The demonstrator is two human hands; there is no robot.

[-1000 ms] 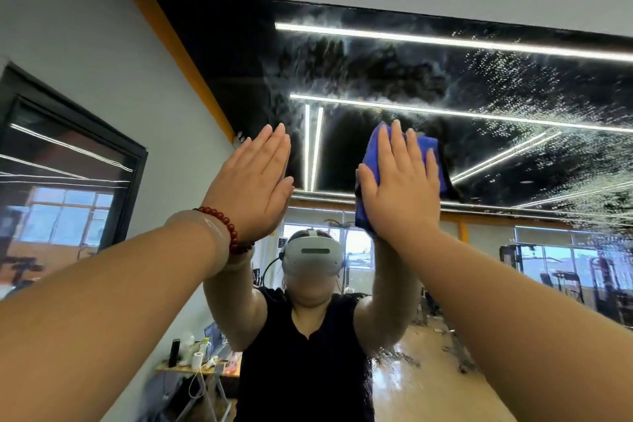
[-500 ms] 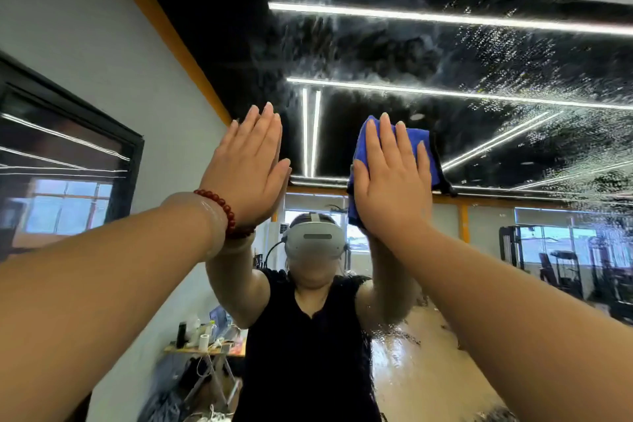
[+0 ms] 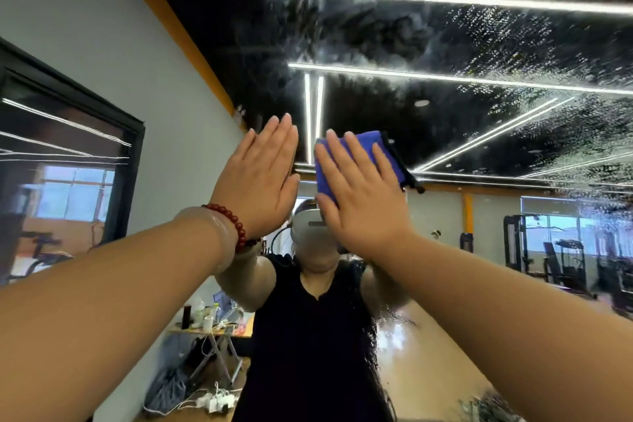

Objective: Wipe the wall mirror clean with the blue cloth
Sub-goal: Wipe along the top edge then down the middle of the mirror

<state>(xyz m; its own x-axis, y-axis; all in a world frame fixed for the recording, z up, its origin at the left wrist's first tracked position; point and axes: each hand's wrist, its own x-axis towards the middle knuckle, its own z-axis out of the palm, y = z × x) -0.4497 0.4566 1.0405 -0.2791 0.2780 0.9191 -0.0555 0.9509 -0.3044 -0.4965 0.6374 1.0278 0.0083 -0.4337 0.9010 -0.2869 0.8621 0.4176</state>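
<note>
1. We press our right hand [image 3: 359, 195] flat over the blue cloth [image 3: 380, 151], with the fingers straight and slightly spread. The hand pins the cloth rather than clutching it.
2. The blue cloth is folded and has dark edging. It lies against the wall mirror [image 3: 445, 44] under our right fingers, and its top and right edges stick out past them.
3. Our left hand [image 3: 260, 175] rests flat against the glass just left of the cloth. Its fingers are straight and together and it holds nothing. A red bead bracelet [image 3: 236, 226] circles that wrist.
4. Fine droplets and cloudy smears cover the upper and right parts of the wall mirror, across the reflected ceiling light strips [image 3: 445, 0].
5. Below our hands, the glass reflects a person in a black sleeveless top [image 3: 308, 336] wearing a white headset [image 3: 308, 226], both arms raised.
6. The reflection also shows a cluttered folding table [image 3: 212, 329] at lower left and gym machines [image 3: 565, 260] at right.
7. A grey wall [image 3: 102, 27] with a black-framed pane [image 3: 133, 154] stands left of the mirror's orange edge [image 3: 178, 31].
</note>
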